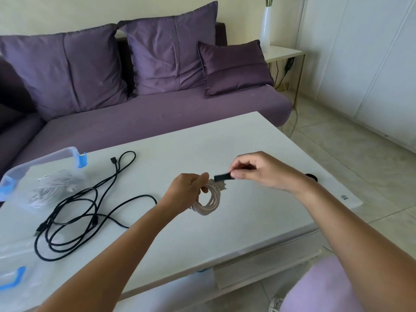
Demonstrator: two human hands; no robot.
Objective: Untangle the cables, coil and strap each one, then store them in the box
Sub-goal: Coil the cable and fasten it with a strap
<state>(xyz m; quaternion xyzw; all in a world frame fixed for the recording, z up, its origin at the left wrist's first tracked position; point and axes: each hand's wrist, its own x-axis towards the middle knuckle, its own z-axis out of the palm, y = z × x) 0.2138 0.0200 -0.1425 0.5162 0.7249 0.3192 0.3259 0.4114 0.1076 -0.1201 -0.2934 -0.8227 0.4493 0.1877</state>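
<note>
A pale cable, wound in a small coil, hangs from the left hand, a short black strap pinched just above it by the right hand. The black cables lie loosely tangled beside the clear, blue-latched box, which seems to hold a whitish coil.

Loose cables beside box, perhaps touching.

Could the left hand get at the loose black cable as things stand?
Probably yes: nothing stands between the left hand and the black cable, though that hand is gripping the pale coiled cable.
</note>
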